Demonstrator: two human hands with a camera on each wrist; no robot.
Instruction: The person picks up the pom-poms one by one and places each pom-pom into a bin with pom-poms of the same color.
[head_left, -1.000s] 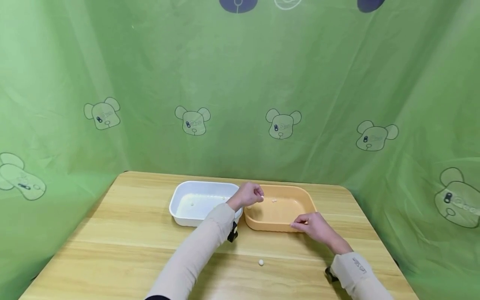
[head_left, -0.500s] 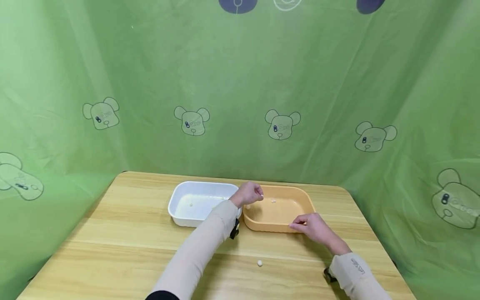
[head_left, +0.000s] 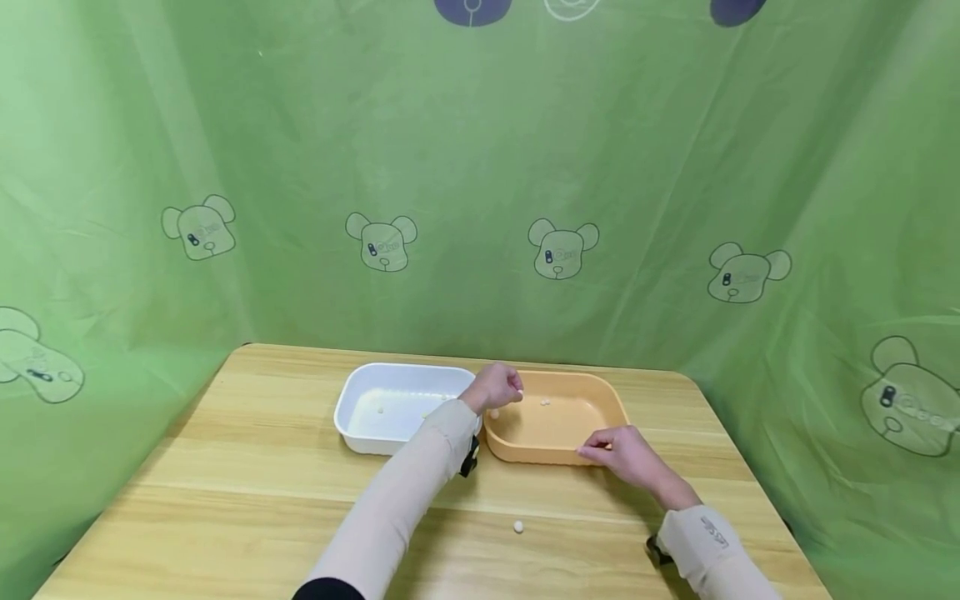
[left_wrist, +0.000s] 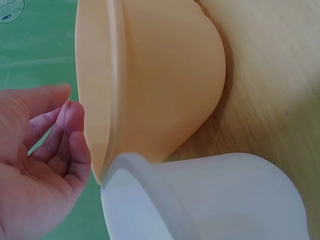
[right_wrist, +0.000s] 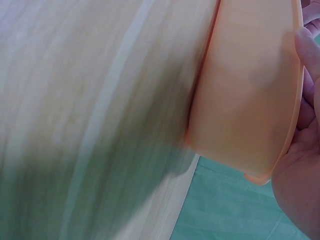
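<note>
My left hand (head_left: 495, 387) is over the left part of the orange tray (head_left: 555, 456), with its forearm crossing the right end of the white tray (head_left: 375, 444). Its thumb and index finger pinch a small white ball (head_left: 521, 393), mostly hidden by the fingertips. My right hand (head_left: 628, 454) grips the near rim of the orange tray toward its right corner. In the right wrist view the thumb (right_wrist: 306, 47) lies on the outer side of the rim, the other fingers inside. More small white balls (head_left: 545, 402) lie in the orange tray, and others (head_left: 380, 410) in the white one.
One more white ball (head_left: 518, 527) lies on the wooden table (head_left: 225, 500), in front of the trays and between the forearms. The two trays stand side by side near the far edge. A green curtain (head_left: 465, 150) with bear heads hangs behind and at both sides.
</note>
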